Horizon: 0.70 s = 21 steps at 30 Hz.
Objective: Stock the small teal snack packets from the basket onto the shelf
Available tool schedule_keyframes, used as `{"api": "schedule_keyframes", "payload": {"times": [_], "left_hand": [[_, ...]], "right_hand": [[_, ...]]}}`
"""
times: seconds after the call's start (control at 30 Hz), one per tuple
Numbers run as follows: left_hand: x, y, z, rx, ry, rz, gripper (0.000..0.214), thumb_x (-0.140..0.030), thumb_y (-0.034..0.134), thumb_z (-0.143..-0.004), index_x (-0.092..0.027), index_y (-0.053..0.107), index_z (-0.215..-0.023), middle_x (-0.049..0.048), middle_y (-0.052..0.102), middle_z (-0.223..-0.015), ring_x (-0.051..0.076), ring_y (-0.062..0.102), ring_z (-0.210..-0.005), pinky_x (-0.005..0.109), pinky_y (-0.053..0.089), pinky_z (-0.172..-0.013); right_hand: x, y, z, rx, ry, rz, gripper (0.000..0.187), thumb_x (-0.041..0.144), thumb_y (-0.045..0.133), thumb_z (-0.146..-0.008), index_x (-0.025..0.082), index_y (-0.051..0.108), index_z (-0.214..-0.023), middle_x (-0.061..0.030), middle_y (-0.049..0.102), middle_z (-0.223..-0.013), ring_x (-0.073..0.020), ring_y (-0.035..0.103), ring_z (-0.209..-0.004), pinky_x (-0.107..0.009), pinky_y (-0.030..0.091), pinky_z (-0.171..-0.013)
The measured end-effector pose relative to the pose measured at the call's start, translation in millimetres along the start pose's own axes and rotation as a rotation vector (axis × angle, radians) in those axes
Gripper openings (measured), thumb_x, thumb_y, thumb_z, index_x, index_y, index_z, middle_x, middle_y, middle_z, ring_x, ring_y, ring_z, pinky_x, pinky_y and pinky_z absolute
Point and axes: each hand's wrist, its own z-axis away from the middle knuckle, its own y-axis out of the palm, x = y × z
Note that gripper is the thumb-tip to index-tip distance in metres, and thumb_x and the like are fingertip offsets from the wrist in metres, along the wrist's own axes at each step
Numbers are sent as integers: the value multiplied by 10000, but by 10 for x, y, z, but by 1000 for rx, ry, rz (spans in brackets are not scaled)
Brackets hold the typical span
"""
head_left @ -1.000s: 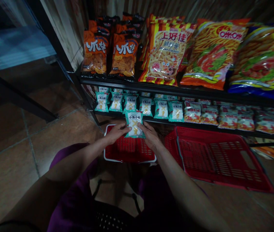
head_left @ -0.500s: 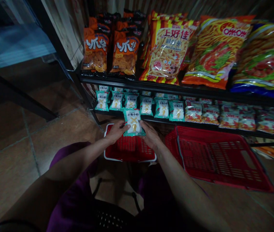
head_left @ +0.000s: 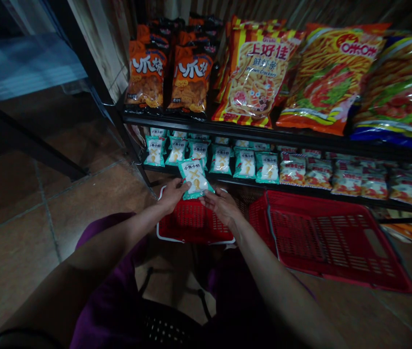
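I hold a small teal snack packet [head_left: 195, 178] between both hands, just in front of the lower shelf. My left hand [head_left: 171, 195] grips its left edge with fingers closed. Under the packet's lower right corner sits my right hand [head_left: 220, 204], fingers curled against it. The packet is tilted to the left. Behind it, a row of the same teal packets [head_left: 221, 159] stands on the lower shelf [head_left: 227, 180]. Below my hands a small red basket [head_left: 191, 226] rests on the floor.
A larger red basket [head_left: 325, 237] lies on the floor to the right. Red-and-white packets [head_left: 337, 174] fill the lower shelf's right side. Orange bags [head_left: 169, 77] and big prawn cracker bags [head_left: 256, 72] stand on the upper shelf. Tiled floor [head_left: 27, 213] spreads left.
The teal packet has moved up and slightly left toward the shelf row and tilted leftward. Both hands moved with it.
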Motion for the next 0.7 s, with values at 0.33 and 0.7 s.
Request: {"api": "schedule_keyframes", "payload": {"times": [0.33,0.7], "left_hand": [[-108,33,37,44,-57,80,356,-360,795,-594,-172,652,-859,47,691,-851,186,631,-830,320,485,-789],[-310,68,75,151,-143,280,422,-437,794,-567,-169,623,-844,57,699,-858,215,641,-934,336,488,-825]], "right_hand": [[46,46,15,-57,-46,110,374,313,820,-539,188,632,-838,17,661,-704,-89,581,-562,-222,470,-526],[50,62,38,-49,-83,82,370,318,812,-531,185,644,-833,28,660,-733,-63,568,-543,-195,459,-511]]}}
